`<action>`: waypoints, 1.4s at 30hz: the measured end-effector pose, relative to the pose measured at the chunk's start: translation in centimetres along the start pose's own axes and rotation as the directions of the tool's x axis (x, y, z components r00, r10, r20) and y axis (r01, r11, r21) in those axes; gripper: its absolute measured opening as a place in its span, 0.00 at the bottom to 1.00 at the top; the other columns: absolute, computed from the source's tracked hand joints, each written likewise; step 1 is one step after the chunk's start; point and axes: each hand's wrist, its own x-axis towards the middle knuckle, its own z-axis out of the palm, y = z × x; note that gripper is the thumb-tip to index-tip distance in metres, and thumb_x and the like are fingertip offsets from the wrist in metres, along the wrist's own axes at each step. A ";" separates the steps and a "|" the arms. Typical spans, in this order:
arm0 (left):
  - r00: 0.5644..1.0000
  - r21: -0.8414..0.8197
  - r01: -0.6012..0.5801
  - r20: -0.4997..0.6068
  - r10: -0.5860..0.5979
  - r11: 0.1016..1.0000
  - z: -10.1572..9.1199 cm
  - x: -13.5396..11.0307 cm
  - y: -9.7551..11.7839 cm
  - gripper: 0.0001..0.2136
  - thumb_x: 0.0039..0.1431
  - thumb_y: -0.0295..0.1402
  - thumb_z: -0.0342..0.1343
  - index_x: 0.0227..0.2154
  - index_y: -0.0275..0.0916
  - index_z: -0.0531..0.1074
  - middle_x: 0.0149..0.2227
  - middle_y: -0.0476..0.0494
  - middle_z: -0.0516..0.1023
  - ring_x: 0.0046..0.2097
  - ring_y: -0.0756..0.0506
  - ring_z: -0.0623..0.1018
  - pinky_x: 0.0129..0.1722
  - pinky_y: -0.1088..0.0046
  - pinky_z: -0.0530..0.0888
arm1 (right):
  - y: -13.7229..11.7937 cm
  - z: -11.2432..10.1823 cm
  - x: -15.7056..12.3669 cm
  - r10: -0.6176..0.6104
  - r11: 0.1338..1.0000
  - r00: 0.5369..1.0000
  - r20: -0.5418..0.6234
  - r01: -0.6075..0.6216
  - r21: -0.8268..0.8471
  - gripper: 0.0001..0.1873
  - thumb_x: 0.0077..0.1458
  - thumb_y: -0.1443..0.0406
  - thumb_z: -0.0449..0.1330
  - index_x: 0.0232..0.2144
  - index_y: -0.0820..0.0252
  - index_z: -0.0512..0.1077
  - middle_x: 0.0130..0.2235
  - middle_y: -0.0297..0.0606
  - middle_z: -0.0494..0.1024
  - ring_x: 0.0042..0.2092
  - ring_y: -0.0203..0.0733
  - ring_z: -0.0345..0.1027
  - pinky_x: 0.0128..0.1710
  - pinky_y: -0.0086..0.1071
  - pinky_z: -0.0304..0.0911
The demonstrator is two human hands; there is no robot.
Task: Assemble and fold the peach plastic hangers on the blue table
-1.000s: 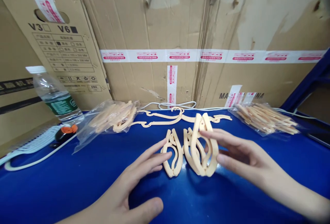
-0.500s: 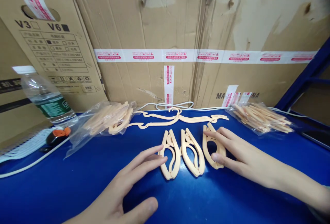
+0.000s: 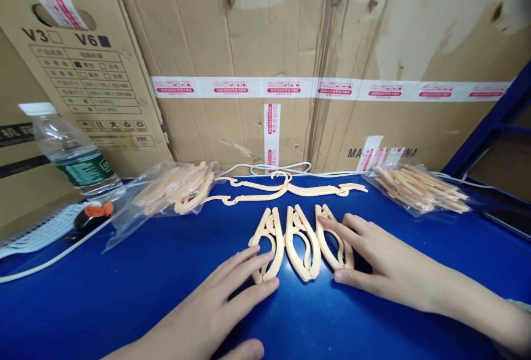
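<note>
Three beige folding clothes hangers lie folded in a row on the blue table. My left hand has its fingers stretched out, with the fingertips resting over the left folded hanger and its lower end. The middle folded hanger is untouched between my hands. On the right folded hanger, my right hand has its fingers over the upper side and its thumb at the lower end, gripping it where it lies. Behind the row rest opened-out hangers with their hooks near the middle.
Clear plastic bags of hangers lie at the left and right. A water bottle, an orange-and-black object and a white cable are on the left. Cardboard boxes form a wall behind. A dark flat device sits far right.
The right hanger has slid left with my right hand, closer to the middle one. All three folded hangers sit slightly further left. My left fingers have moved onto the left hanger.
</note>
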 end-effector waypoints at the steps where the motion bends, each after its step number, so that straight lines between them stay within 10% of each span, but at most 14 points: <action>1: 1.000 -0.010 0.000 0.000 0.000 1.000 0.0 0.0 0.0 0.26 0.60 0.39 0.59 0.61 0.54 0.65 0.66 0.48 0.61 0.65 0.30 0.62 0.60 0.47 0.63 | 0.0 0.1 0.1 -0.005 1.000 1.000 -0.006 0.005 0.004 0.42 0.59 0.42 0.54 0.68 0.52 0.54 0.45 0.48 0.71 0.44 0.55 0.67 0.45 0.52 0.65; 35: 0.986 -0.017 0.029 -0.166 -0.031 0.999 1.0 -0.5 0.0 0.22 0.62 0.43 0.55 0.59 0.54 0.68 0.65 0.49 0.65 0.64 0.32 0.66 0.61 0.53 0.65 | -1.1 1.1 0.3 0.056 0.997 0.998 -0.007 -0.055 0.051 0.43 0.58 0.41 0.54 0.68 0.53 0.53 0.46 0.46 0.67 0.45 0.55 0.65 0.50 0.58 0.62; 42: 0.998 0.130 -0.023 -0.048 0.030 0.991 0.2 -0.6 -0.4 0.24 0.63 0.40 0.54 0.63 0.50 0.64 0.66 0.46 0.62 0.65 0.34 0.64 0.61 0.55 0.65 | -1.1 1.0 0.4 0.052 0.998 0.999 -0.002 -0.052 0.041 0.43 0.59 0.42 0.54 0.68 0.53 0.52 0.47 0.47 0.67 0.46 0.55 0.64 0.49 0.56 0.62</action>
